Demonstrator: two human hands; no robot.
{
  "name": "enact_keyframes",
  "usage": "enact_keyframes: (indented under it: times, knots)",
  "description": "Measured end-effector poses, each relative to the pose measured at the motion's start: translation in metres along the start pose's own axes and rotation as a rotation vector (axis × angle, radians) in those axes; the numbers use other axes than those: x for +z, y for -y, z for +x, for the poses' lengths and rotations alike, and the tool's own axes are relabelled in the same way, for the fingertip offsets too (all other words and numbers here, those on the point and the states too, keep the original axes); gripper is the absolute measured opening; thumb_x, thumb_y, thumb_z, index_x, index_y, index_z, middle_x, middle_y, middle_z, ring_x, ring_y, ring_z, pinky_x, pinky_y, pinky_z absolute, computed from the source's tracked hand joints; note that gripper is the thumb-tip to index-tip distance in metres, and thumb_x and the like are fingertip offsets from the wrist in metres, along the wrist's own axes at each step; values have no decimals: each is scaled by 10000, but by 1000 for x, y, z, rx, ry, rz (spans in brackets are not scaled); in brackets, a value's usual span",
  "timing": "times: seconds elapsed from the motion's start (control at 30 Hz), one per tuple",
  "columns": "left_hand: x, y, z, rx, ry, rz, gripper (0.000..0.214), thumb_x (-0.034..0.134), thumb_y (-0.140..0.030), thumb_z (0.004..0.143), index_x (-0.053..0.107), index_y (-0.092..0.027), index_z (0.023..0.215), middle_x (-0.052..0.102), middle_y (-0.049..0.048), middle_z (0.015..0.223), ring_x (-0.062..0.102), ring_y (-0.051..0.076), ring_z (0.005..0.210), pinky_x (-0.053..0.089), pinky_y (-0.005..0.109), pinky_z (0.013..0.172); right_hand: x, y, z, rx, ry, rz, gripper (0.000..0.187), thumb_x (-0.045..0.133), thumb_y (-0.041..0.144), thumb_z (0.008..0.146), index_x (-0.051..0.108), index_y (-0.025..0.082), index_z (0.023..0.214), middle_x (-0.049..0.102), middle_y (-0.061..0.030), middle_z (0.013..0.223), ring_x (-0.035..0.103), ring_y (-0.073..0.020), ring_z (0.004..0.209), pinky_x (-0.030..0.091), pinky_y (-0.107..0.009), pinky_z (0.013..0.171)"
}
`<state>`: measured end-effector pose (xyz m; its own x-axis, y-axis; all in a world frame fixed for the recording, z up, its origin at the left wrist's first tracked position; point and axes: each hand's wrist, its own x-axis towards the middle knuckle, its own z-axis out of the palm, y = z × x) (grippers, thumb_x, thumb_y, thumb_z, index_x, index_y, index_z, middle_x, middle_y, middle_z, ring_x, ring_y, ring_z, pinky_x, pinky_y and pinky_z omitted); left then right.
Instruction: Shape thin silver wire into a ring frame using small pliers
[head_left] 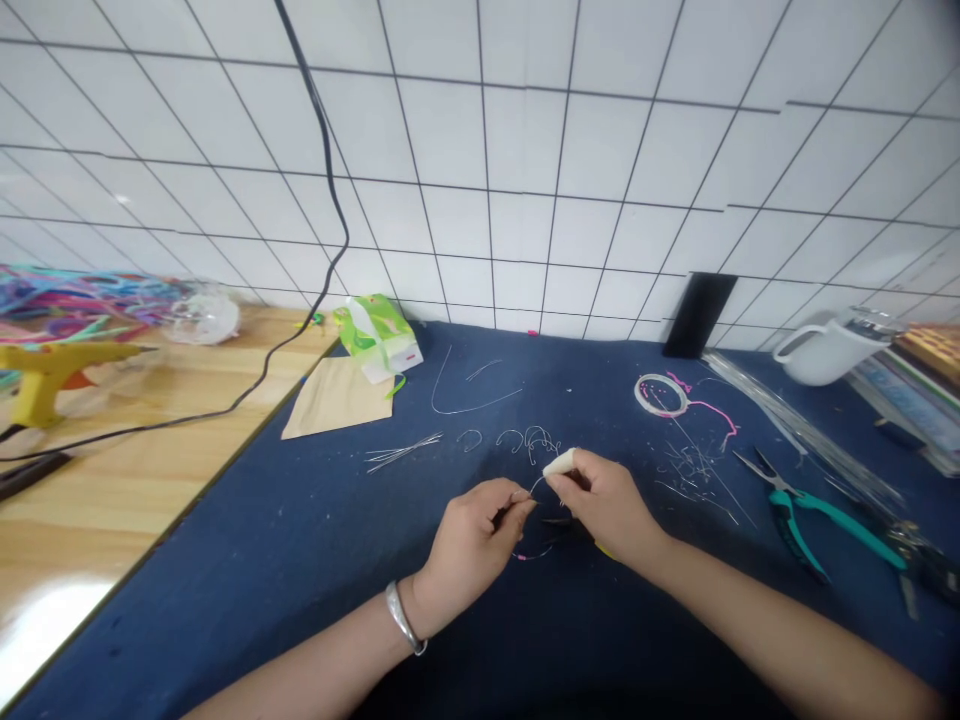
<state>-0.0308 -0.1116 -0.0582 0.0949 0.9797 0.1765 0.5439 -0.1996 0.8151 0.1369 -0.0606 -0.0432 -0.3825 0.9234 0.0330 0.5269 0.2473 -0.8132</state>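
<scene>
A thin silvery wire [536, 486] is pinched between my two hands above the blue mat. My left hand [480, 525] is closed on one end with thumb and forefinger. Closed on the other end is my right hand [611, 500], with a cream-coloured finger cover [560, 463] on its forefinger. A thin curved strand with a small pink piece [523, 557] shows below the fingers. Under my right hand a dark-tipped tool with a bit of yellow [604, 550] peeks out; I cannot tell whether it is held. Several bent wire hooks [538, 438] lie just beyond.
Straight wires [405, 452] and a brown paper sheet [341, 397] lie left. Right are a white ring [661, 396] with pink thread, wire scraps [691, 463], teal-handled pliers [814, 510] and a white mug [817, 350]. A yellow glue gun [45, 375] sits far left.
</scene>
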Motion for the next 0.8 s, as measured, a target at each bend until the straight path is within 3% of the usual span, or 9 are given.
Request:
enact_keyframes:
  times: [0.23, 0.6, 0.8]
  knots:
    - [3, -5, -2, -60, -17, -63, 163, 495, -250, 826, 592, -182, 714, 567, -13, 584, 540, 114, 544, 407, 226, 559, -2, 6, -7, 59, 17, 52, 134, 450, 284, 825, 553, 212, 777, 539, 30, 636, 499, -101, 550, 385, -227, 550]
    - [14, -15, -3, -275, 46, -335, 189, 505, -311, 821, 554, -165, 712, 577, -24, 597, 559, 97, 506, 404, 202, 519, 4, 4, -20, 41, -151, 81, 111, 458, 273, 833, 538, 215, 785, 538, 21, 674, 496, -114, 624, 396, -231, 593]
    - [20, -18, -4, -333, 73, -538, 200, 512, -324, 818, 532, -153, 716, 579, -9, 664, 557, 92, 508, 418, 205, 511, 8, 3, -26, 121, -163, 264, 139, 467, 320, 834, 530, 206, 785, 518, 25, 645, 523, -110, 591, 419, -228, 557]
